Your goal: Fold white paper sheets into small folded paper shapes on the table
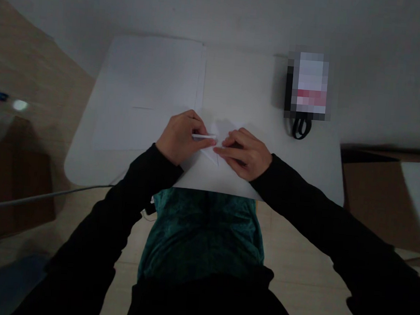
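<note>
Near the front edge of the white worktop [245, 78], almost midway along it, I have a small piece of folded paper [204, 136] between the two hands. My left hand [182, 138] has its grip closed around it, thumb below and fingers above, with a narrow folded edge showing between them. A pointed white corner of paper juts out beneath the thumb, toward the front edge. My right hand [248, 153] is just beside it, thumb and forefinger pointing at the paper and the other fingers curled; from this view I cannot tell whether that grip has hold of the paper or only sits next to it. Black sleeves [291, 188] cover both arms.

Beyond the left hand, large white sheets [151, 75] lie overlapping, flat on the left part of the worktop. Toward the far right corner I see a dark object [312, 83], its top blurred into blocks, with a black strap [301, 127] looped at its near end. A grey cable [46, 199] runs off to the left, and a cardboard box [378, 190] stands past the right side.
</note>
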Available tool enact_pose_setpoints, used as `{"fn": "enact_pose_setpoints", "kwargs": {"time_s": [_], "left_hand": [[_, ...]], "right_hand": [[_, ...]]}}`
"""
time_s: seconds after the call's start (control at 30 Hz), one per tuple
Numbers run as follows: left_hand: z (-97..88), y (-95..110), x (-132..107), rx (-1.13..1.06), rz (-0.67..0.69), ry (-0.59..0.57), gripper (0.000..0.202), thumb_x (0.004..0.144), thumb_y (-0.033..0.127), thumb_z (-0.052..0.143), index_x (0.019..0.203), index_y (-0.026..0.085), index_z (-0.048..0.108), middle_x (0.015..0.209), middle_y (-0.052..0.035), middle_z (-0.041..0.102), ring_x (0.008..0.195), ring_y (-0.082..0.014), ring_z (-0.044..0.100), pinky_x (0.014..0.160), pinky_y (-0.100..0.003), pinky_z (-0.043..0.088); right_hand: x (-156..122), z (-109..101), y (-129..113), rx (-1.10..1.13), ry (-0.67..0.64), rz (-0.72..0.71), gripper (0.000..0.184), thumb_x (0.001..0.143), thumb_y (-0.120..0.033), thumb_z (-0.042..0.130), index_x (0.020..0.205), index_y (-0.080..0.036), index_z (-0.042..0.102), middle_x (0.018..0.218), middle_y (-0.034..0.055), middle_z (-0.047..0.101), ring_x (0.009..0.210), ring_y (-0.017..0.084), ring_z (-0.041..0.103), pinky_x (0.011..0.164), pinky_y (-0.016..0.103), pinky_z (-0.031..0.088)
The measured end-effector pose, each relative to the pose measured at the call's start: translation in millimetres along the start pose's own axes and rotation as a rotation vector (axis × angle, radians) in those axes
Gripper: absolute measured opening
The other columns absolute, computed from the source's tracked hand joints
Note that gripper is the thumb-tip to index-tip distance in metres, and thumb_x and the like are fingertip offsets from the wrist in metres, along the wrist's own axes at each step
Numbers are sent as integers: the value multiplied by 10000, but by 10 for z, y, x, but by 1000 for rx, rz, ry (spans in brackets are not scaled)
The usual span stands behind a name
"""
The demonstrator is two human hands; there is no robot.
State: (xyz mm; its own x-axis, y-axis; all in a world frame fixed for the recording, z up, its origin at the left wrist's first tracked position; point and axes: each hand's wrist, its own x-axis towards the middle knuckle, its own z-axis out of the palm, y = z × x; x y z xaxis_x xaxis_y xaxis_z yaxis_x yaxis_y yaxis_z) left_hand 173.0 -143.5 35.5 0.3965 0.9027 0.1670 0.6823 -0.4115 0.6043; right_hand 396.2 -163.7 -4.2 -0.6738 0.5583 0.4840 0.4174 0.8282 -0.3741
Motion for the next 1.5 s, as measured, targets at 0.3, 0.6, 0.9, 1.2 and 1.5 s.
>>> {"fn": "enact_pose_setpoints", "kwargs": {"time_s": [0.3,0.6,0.9,1.2,1.5], "left_hand": [[-21,-20,9,-16,-21,2,187,722,369,741,704,198,667,775,-11,625,668,-126,555,624,-262,431],[-9,-64,15,1,-12,-5,199,713,391,741,697,203,678,770,-14,625,652,-127,543,615,-261,421],[-24,-14,22,54,-70,-24,201,712,387,731,697,195,677,794,-15,645,659,-121,565,616,-249,426],[-34,15,59,124,-93,-58,195,744,376,688,670,198,664,776,-20,646,666,-128,578,620,-252,430],[-7,3,60,141,-83,-47,196,750,365,683,669,188,661,768,-28,631,663,-131,570,634,-264,446]], "right_hand": [[17,-13,-4,-30,-35,18,272,916,-213,487,1086,-235,698,963,81,570,908,224,510,798,445,460],[17,-6,28,-14,-13,-38,275,925,-216,477,1091,-222,696,971,84,569,894,219,511,788,446,455],[-14,33,90,9,19,-94,278,904,-189,528,1133,-225,682,994,83,562,943,223,498,818,454,448],[9,18,83,15,48,-124,263,903,-168,515,1098,-203,688,967,81,554,912,211,500,808,448,458],[13,19,72,6,69,-119,241,899,-169,534,1080,-220,685,955,76,558,892,204,507,796,445,479]]}}
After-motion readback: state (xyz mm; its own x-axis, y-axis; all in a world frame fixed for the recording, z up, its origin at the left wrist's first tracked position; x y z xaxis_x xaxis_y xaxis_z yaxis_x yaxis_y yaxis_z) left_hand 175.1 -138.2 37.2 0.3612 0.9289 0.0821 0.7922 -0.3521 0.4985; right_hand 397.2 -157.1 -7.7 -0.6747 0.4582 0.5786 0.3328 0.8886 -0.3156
